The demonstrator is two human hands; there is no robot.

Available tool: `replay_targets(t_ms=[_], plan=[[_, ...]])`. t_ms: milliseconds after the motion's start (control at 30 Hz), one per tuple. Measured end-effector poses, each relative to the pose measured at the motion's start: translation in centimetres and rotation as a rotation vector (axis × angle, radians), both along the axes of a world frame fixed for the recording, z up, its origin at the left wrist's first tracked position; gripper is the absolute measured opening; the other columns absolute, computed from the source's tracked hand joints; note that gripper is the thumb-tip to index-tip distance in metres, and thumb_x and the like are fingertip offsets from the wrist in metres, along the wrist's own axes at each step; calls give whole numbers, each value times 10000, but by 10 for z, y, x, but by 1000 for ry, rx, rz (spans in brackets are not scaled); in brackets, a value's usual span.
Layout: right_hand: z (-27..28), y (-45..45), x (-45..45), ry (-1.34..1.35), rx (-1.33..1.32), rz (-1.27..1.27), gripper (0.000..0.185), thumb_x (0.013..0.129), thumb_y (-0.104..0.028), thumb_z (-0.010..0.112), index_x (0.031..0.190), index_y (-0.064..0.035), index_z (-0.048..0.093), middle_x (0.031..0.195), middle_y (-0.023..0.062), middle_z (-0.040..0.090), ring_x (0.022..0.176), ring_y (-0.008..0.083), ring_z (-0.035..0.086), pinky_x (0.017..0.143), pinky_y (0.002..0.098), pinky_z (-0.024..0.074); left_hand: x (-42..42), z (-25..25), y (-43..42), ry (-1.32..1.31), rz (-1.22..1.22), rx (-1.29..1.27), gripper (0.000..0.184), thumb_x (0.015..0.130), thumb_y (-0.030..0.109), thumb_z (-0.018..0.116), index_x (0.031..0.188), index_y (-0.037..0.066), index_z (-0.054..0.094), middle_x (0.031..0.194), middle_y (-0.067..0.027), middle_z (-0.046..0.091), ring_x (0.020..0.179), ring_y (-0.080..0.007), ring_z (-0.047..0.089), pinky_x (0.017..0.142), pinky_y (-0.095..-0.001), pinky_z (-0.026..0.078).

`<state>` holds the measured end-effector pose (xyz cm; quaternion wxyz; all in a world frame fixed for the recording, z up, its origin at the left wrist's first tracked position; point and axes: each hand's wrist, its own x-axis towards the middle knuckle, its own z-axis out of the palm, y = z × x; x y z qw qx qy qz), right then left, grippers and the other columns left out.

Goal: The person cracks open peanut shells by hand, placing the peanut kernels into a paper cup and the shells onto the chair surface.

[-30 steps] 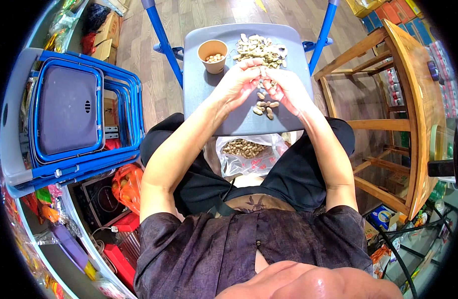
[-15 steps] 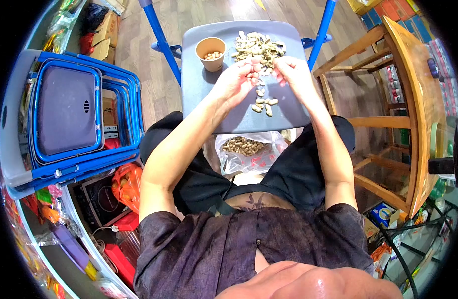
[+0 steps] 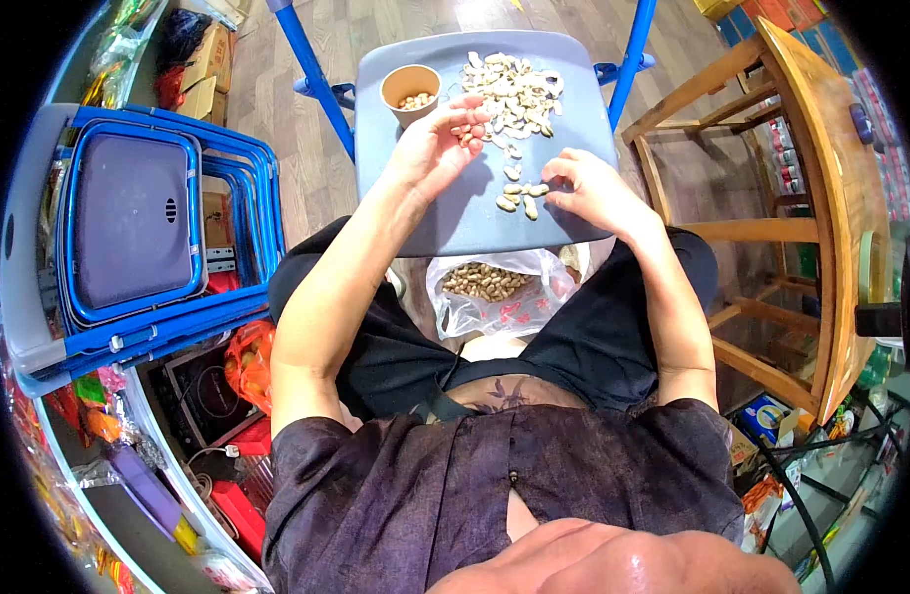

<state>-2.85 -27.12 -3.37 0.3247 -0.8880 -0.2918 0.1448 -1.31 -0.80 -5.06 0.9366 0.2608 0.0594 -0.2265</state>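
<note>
L hand (image 3: pixel 427 156), fingers curled round reddish kernels (image 3: pixel 465 136), keeps them contained nr tan paper cup (image 3: pixel 410 79). R hand (image 3: pixel 596 195), fingers bent at pale unshelled peanut (image 3: pixel 537 189) on grey plastic seat (image 3: pixel 455 230); grip unclear.

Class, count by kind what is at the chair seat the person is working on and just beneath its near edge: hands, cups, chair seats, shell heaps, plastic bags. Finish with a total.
Hands: 2 (left hand, right hand)
Cup: 1
Chair seat: 1
Shell heap: 1
Plastic bag: 1
Total: 6
</note>
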Motion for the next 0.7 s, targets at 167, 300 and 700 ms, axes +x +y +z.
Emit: replay_targets(t_ms=[167, 300, 700], plan=[[-3, 6, -9, -93, -139, 47, 218, 797, -197, 665, 973, -71, 644, 863, 143, 577, 861, 327, 600, 752, 422, 485, -4, -6, -1, 25, -33, 48, 390, 871, 34, 546, 1242, -55, 466, 984, -143, 615, 828, -185, 563, 749, -273, 499], [-2, 5, -7, -151, -137, 56, 200, 836, -209, 632, 967, -59, 653, 838, 141, 593, 836, 316, 606, 726, 402, 485, -5, -6, -5, 48, -47, 44, 386, 864, 17, 553, 1237, -48, 476, 987, -140, 616, 824, -176, 569, 748, -261, 501], [19, 13, -2, 760, 706, -249, 247, 957, -259, 551, 1019, -40, 647, 814, -30, 554, 710, 58, 465, 652, 204, 400, -18, 6, -35, -108, -128, 226, 296, 830, 53, 680, 1110, 41, 584, 966, -43, 628, 842, -104, 586, 773, -233, 465]])
